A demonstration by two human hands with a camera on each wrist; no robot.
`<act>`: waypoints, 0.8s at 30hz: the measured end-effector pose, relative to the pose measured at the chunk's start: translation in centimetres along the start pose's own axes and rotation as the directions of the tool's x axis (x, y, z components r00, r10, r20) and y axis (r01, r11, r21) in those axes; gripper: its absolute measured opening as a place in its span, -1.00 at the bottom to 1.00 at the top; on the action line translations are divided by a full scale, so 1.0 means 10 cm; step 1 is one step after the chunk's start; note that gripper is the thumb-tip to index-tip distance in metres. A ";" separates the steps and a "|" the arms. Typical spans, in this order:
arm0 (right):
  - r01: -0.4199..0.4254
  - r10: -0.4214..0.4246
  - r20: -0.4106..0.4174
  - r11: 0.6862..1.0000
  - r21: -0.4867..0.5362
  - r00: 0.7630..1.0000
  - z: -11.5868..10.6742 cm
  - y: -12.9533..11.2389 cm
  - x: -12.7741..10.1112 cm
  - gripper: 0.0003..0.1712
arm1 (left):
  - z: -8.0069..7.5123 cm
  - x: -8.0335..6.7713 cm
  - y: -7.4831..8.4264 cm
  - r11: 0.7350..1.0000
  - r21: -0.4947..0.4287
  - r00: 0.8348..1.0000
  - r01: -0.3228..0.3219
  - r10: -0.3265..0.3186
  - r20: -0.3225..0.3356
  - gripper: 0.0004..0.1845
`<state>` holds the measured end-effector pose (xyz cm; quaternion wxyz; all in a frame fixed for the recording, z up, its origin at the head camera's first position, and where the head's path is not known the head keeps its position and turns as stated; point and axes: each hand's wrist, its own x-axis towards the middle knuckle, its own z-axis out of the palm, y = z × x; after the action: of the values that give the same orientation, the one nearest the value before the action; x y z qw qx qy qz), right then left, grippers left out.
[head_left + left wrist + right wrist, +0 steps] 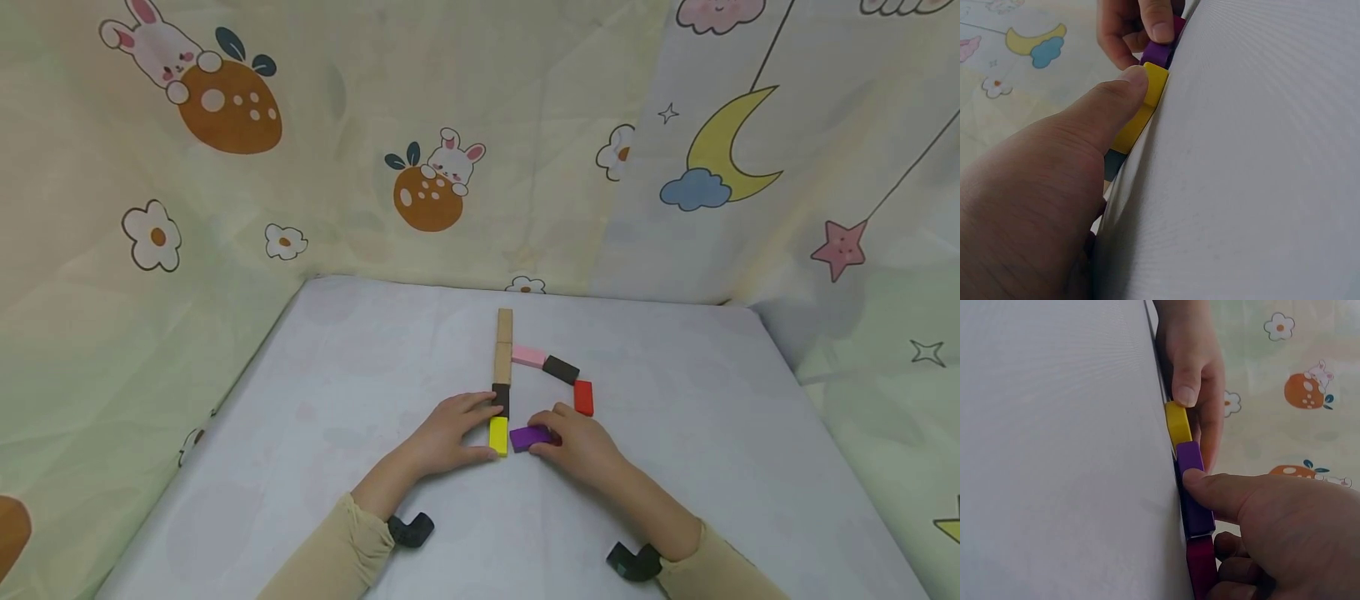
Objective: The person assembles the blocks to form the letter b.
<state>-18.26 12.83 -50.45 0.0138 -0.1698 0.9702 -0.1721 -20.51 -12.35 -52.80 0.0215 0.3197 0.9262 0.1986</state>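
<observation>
A column of flat blocks runs toward me: two wooden blocks (pixel 504 343), a black block (pixel 502 407) and a yellow block (pixel 498 437) at the near end. My left hand (pixel 453 433) lies beside it, fingertips touching the black block and thumb (pixel 1124 90) against the yellow one. Between thumb and fingers, my right hand (pixel 588 446) pinches a purple block (pixel 1192 487), its left end close to the yellow block. Adjoining the purple block's other end is a dark red block (pixel 1202 565), partly covered by the right fingers.
From the column's right side a curve of blocks leads off: pink (pixel 529 357), another black block (pixel 561 369) and bright red (pixel 583 397), just beyond my right hand. All lie on a white-covered table (pixel 360 367). Patterned cloth walls (pixel 337 183) rise behind and at the sides.
</observation>
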 end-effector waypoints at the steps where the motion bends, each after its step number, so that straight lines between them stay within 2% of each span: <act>1: 0.001 -0.001 0.000 1.000 -0.001 1.000 0.00 0.00 0.00 -0.52 | 0.00 0.00 0.00 1.000 0.000 1.000 -0.001 0.001 -0.002 -0.23; 24: -0.007 0.007 0.009 1.000 0.003 1.000 0.00 -0.02 0.01 -0.51 | 0.06 0.02 -0.02 0.998 0.062 0.999 -0.019 0.021 -0.033 -0.23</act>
<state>-18.26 12.63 -50.42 0.0192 -0.1674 0.9705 -0.1726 -20.68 -12.12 -53.39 -0.0061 0.3261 0.9289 0.1755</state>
